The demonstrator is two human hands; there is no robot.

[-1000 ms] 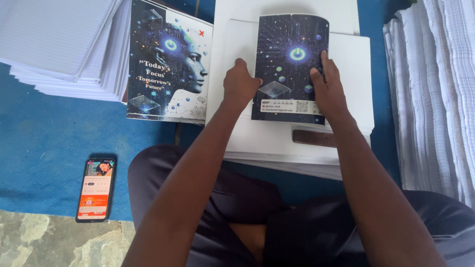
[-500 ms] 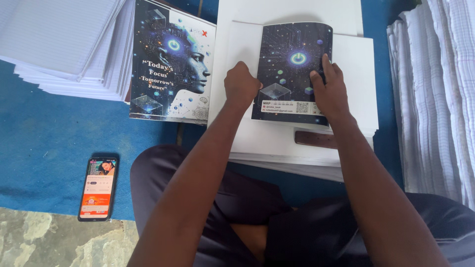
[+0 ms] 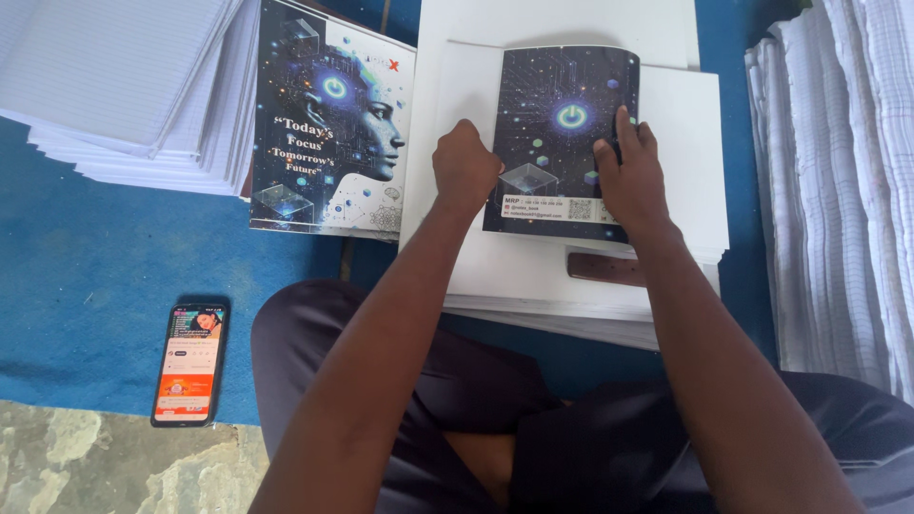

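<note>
Head view | left hand (image 3: 466, 169) fisted, pressing cover (image 3: 562, 143) left edge | right hand (image 3: 628, 169) flat, fingers spread on cover | cover lies under both hands on paper stack (image 3: 685, 190) | ruler (image 3: 609, 269) just nearer than right hand | advice: hold fold steady, press evenly along edge.

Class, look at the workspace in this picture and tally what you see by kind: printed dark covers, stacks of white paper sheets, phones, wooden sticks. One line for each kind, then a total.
Printed dark covers: 2, one under both hands, one lying to the left
Stacks of white sheets: 3, left, middle, right
Phones: 1
Wooden sticks: 1
Total: 7
</note>
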